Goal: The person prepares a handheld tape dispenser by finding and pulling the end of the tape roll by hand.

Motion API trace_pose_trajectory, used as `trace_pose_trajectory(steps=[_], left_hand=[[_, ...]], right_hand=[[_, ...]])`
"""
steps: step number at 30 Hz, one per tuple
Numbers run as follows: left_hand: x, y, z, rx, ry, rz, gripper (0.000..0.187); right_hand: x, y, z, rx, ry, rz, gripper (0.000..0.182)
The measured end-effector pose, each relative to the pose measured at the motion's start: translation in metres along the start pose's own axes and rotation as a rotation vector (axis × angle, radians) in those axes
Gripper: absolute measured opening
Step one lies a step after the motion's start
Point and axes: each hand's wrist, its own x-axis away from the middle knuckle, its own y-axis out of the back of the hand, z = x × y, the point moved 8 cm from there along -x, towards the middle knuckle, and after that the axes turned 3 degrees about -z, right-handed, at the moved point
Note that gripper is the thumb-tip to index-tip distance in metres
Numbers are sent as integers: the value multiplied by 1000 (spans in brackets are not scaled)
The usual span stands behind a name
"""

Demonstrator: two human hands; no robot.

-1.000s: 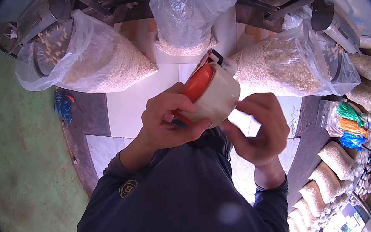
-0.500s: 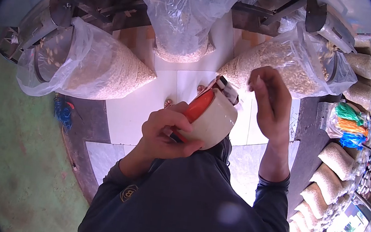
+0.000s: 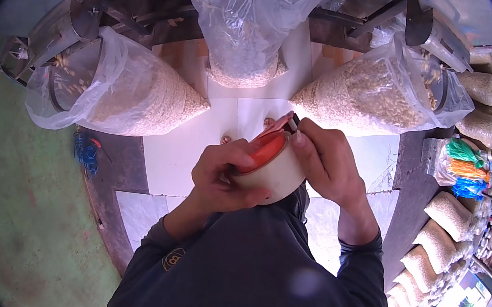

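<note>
In front of my chest, my left hand [image 3: 225, 172] is closed round a tape dispenser [image 3: 273, 149] with an orange-red body and a wide roll of pale tape [image 3: 277, 173]. The fingers wrap its left side, and the thumb lies against the roll. At the dispenser's dark upper tip, my right hand [image 3: 330, 164] is closed, with thumb and bent fingers pinching around the roll's edge. Those fingers partly cover the tip, so the tape's free end cannot be made out.
Clear plastic bags of pale puffed pieces hang at left [image 3: 142, 95], centre [image 3: 244, 43] and right [image 3: 368, 85] under metal chutes. Filled bags [image 3: 434, 244] are stacked at right, near coloured plastic bundles [image 3: 465, 168]. Blue cord [image 3: 85, 151] lies on the floor at left.
My right hand has come down and left from above the bags' side onto the dispenser's tip. My left hand keeps hold of the dispenser, nearly in place.
</note>
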Motion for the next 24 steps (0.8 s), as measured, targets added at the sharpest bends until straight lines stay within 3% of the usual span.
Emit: trace_pose_trajectory(steps=[3, 7, 9, 10, 17, 21, 24], left_hand=[[8, 11, 5, 57, 19, -155, 57], [3, 18, 4, 68, 34, -205, 57], [2, 36, 10, 207, 89, -381, 58], [-3, 43, 8, 259, 73, -401, 55], [-33, 52, 6, 731, 3, -159, 45], [-35, 55, 0, 631, -72, -66, 47], [-31, 57, 2, 586, -12, -182, 50]], right_hand=[[3, -6, -1, 15, 16, -13, 24], [3, -6, -4, 47, 120, -81, 20], [2, 5, -6, 41, 201, -225, 18], [2, 12, -4, 210, 245, -245, 18], [-6, 29, -6, 180, 314, -242, 14], [-14, 39, -3, 199, 313, -237, 16], [-21, 37, -5, 159, 330, -167, 19]])
